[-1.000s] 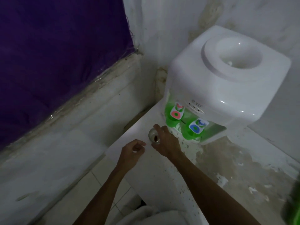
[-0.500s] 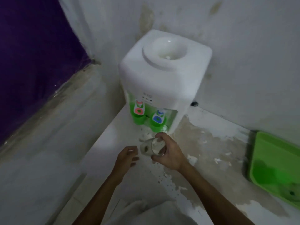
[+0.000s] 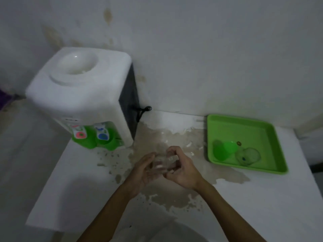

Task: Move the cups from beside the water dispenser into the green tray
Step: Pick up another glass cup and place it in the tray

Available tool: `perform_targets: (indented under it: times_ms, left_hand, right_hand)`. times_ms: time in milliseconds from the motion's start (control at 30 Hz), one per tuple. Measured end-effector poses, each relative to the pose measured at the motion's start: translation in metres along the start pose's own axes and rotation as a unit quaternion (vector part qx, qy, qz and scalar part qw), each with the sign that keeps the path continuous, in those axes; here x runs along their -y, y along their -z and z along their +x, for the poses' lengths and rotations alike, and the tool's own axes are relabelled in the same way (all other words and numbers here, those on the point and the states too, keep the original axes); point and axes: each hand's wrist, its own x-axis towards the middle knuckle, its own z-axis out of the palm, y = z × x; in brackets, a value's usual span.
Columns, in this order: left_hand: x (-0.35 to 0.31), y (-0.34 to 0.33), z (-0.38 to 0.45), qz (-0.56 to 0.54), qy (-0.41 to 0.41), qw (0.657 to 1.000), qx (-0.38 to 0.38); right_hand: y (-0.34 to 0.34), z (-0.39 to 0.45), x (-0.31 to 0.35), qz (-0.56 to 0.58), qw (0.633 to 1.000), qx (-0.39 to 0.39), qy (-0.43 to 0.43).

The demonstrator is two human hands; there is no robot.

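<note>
A clear glass cup (image 3: 161,163) is held between my two hands above the counter, in front of and to the right of the white water dispenser (image 3: 82,95). My right hand (image 3: 181,170) grips its right side with thumb and fingers curled round it. My left hand (image 3: 145,170) rests against its left side with fingers spread; the blur hides how firmly it holds. The green tray (image 3: 262,128) lies at the right by the wall. A green cup (image 3: 225,150) and a clear glass cup (image 3: 248,156) lie on their sides in it.
The white counter (image 3: 262,206) has a worn, stained patch between dispenser and tray. A black cable (image 3: 142,111) comes out behind the dispenser. Green taps (image 3: 94,137) stick out at its front. The counter's left edge drops to the floor.
My right hand lifted the glass cup from beside the dispenser and carried it right. My left hand came up against it. The view swung right, showing the whole tray.
</note>
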Motion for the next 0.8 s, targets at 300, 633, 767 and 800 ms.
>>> perform_targets:
  times_ms: [300,633,767,800]
  left_hand:
    - [0.022,-0.125,0.045,0.062,-0.052,0.996,-0.044]
    - [-0.008,-0.257,0.133,0.372,-0.287,0.877,-0.097]
    - [-0.012,-0.285,0.174,0.497,-0.303,0.811,-0.063]
    - [-0.011,-0.289,0.182,0.52,-0.304,0.796,-0.054]
  right_hand:
    - [0.128,-0.052,-0.052,0.039,0.994,-0.105,-0.018]
    - [0.25,-0.054,-0.096,0.067,0.965,-0.254,-0.023]
    - [0.281,-0.041,-0.112,0.069,0.954,-0.289,-0.031]
    - [0.286,-0.038,-0.115,0.071,0.952,-0.297,-0.033]
